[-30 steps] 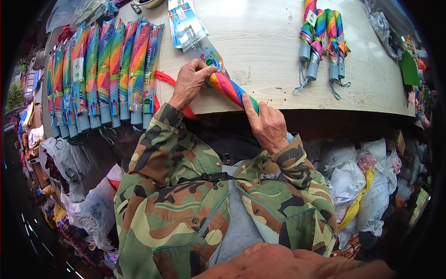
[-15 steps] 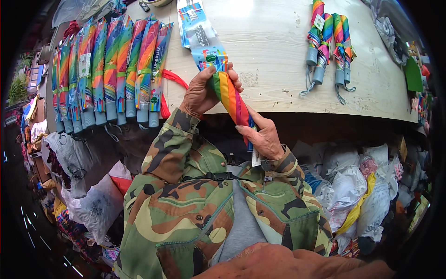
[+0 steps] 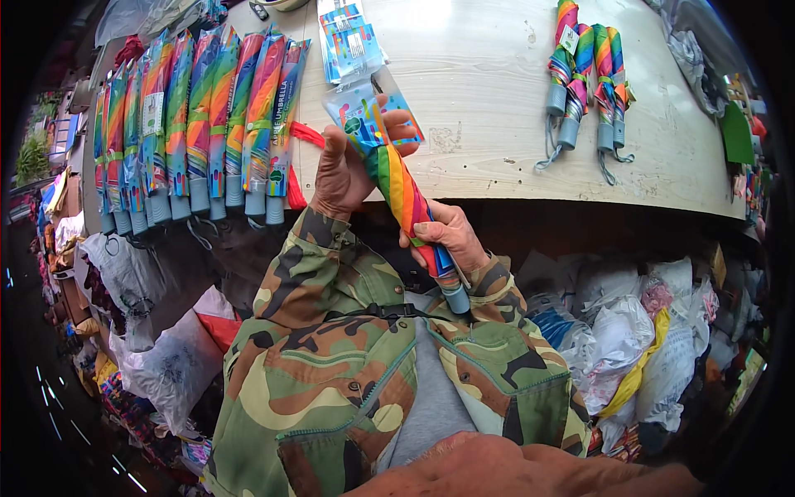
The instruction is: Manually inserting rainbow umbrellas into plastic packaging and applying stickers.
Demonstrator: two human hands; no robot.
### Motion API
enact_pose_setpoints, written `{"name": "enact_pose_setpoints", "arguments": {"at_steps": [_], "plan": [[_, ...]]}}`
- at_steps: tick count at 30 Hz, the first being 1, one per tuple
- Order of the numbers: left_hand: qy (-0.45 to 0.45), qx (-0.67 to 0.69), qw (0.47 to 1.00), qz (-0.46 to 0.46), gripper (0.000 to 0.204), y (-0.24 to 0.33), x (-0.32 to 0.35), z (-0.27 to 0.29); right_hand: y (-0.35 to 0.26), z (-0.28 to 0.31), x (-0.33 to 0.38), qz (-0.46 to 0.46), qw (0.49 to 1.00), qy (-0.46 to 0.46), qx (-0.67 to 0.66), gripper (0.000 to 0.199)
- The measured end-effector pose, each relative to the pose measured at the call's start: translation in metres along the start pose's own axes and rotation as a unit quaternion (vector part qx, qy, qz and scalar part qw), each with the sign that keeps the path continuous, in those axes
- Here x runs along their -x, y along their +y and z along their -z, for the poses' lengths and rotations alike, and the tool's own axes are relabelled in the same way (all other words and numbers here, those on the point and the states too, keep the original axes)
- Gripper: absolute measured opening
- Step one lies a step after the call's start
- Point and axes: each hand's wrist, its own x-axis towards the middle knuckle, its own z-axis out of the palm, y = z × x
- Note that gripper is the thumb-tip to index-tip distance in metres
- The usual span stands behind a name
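Note:
A folded rainbow umbrella (image 3: pixel 399 189) slants across in front of me, its grey-blue handle (image 3: pixel 456 299) pointing down toward my jacket. My right hand (image 3: pixel 454 238) is wrapped around its lower part, just above the handle. The upper tip goes into a clear and blue printed plastic sleeve (image 3: pixel 352 114). My left hand (image 3: pixel 344 176) is open, palm up, with thumb and fingers apart beside the umbrella's upper end; the sleeve partly covers its fingers. Just beyond lies a stack of similar flat blue sleeves (image 3: pixel 349 51) on the table.
A row of several sleeved rainbow umbrellas (image 3: pixel 199 116) lines the left of the pale table (image 3: pixel 480 83), beside a red ribbon (image 3: pixel 296 192). Several unsleeved umbrellas (image 3: pixel 582 79) lie at the right. White plastic bags (image 3: pixel 617 331) fill the space below right; another bag (image 3: pixel 170 364) is below left.
My left hand has loosened from the umbrella's upper end and opened. The right hand has shifted slightly left, and the umbrella's handle now shows below it.

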Motion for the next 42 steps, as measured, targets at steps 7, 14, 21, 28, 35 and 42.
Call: {"name": "enact_pose_setpoints", "arguments": {"at_steps": [7,14,21,28,35,42], "plan": [[0.086,-0.116,0.984,0.108,0.056,-0.015,0.019,-0.016,0.010,0.010,-0.009,0.005,1.000,0.010,0.004,0.033],[0.146,-0.067,0.980,0.121,0.051,-0.021,0.014,-0.021,0.011,-0.004,-0.026,0.032,0.998,0.035,-0.047,0.038],[0.178,-0.213,0.952,0.128,0.044,-0.019,0.033,-0.016,0.027,-0.022,-0.025,0.033,0.988,0.138,0.053,0.053],[0.186,-0.246,0.933,0.187,0.097,-0.030,0.068,-0.022,0.032,-0.028,-0.024,0.122,0.974,0.184,0.058,0.066],[-0.082,-0.531,0.843,0.033,0.179,-0.032,0.105,-0.014,0.014,-0.019,-0.031,0.087,0.964,0.249,0.016,0.061],[0.131,-0.340,0.929,0.069,0.133,-0.033,0.099,-0.032,0.018,-0.034,-0.029,0.140,0.962,0.221,0.077,0.059]]}}
